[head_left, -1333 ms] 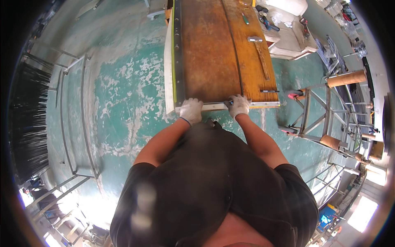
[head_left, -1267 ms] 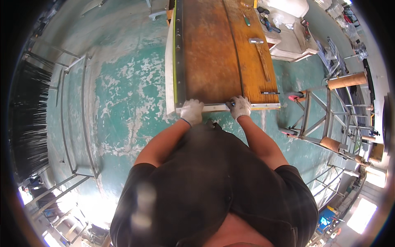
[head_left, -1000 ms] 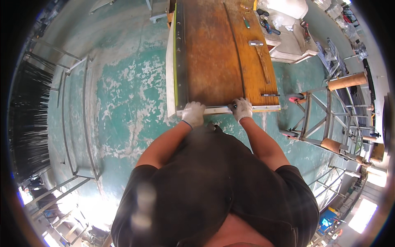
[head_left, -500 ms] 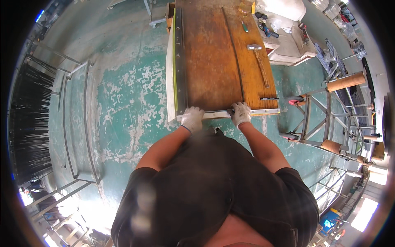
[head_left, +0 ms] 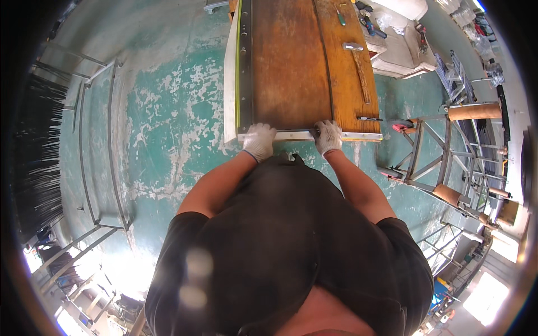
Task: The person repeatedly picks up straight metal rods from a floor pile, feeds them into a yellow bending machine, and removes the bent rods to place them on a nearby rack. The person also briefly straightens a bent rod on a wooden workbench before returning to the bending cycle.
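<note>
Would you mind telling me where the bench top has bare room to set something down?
The wide board between the dark rail and the thin strip is bare. Right of the strip it is crowded: hammer, small tools. Both gloved hands take the near edge.

Both gloved hands, left hand and right hand, clasp the near metal edge of the wooden workbench.

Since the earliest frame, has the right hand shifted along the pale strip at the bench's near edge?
No. The right hand sits at the same spot on the pale strip, level with the groove in the wooden benchtop.
</note>
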### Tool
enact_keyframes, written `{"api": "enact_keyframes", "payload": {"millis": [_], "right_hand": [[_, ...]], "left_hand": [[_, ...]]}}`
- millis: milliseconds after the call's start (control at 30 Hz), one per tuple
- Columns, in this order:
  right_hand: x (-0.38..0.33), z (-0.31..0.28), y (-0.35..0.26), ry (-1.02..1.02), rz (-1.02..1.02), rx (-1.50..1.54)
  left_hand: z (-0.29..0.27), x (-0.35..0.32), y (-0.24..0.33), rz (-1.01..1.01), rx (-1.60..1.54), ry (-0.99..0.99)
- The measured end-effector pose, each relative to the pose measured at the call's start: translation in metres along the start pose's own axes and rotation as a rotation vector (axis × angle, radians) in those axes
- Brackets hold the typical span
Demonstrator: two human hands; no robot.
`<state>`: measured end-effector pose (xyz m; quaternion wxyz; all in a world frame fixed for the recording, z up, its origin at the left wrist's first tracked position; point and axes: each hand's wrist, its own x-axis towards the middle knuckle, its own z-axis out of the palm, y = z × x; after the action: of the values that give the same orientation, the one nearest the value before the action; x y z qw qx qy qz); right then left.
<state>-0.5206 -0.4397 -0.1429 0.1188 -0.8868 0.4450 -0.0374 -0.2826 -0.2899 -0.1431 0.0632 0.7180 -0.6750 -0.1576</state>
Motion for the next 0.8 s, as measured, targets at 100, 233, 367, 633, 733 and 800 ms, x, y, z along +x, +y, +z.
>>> {"api": "enact_keyframes", "payload": {"millis": [100,233,367,633,733,800], "right_hand": [[-0.001,-0.005,-0.003,-0.026,0.008,-0.013],[-0.002,-0.002,-0.001,0.000,-0.002,-0.009],[-0.002,-0.002,-0.003,-0.030,0.014,-0.018],[-0.008,-0.018,-0.008,-0.055,-0.043,-0.036],[-0.008,-0.025,-0.011,-0.128,-0.035,-0.063],[-0.007,-0.026,-0.015,-0.166,-0.017,-0.095]], "left_hand": [[-0.006,-0.001,0.003,0.000,-0.011,-0.004],[-0.006,-0.001,0.003,0.003,-0.008,0.002],[-0.004,-0.003,0.001,-0.007,-0.034,0.000],[-0.013,0.001,0.002,-0.008,-0.031,-0.006],[-0.006,0.003,-0.002,0.001,-0.026,-0.009],[-0.002,0.004,-0.004,0.005,-0.032,-0.008]]}}
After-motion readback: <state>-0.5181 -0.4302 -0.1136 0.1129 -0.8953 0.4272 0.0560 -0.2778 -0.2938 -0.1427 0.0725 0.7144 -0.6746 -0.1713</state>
